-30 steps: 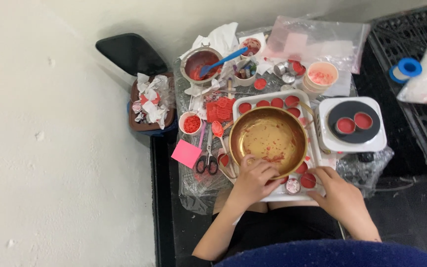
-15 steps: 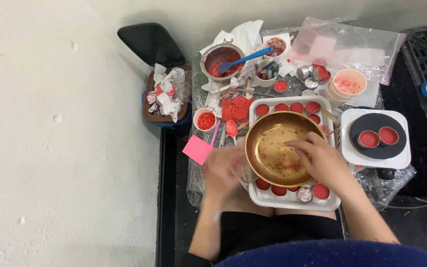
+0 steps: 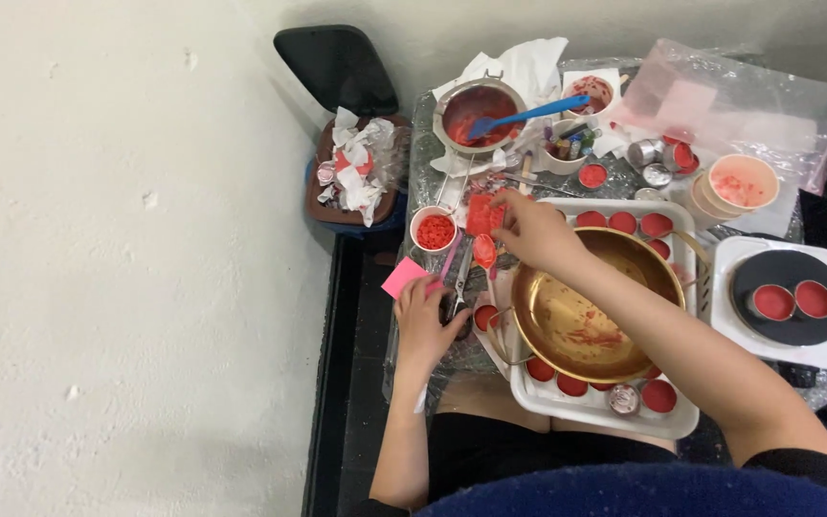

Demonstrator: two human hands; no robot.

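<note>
My right hand reaches over the gold bowl to a pile of red wax pieces and pinches at them. My left hand rests on the table by the pink sticky note and the scissors; whether it grips them I cannot tell. The gold bowl, smeared with red inside, sits on a white tray of small red-filled tins. A small white cup of red bits stands just left of the wax pile.
A metal pot with red wax and a blue spatula stands at the back. A hot plate with two red tins is at the right. A paper cup, a plastic bag and a bin of tissues are around.
My right hand has left the bowl and reached forward to the red wax pile. My left hand has moved left to the scissors and sticky note. The view has shifted.
</note>
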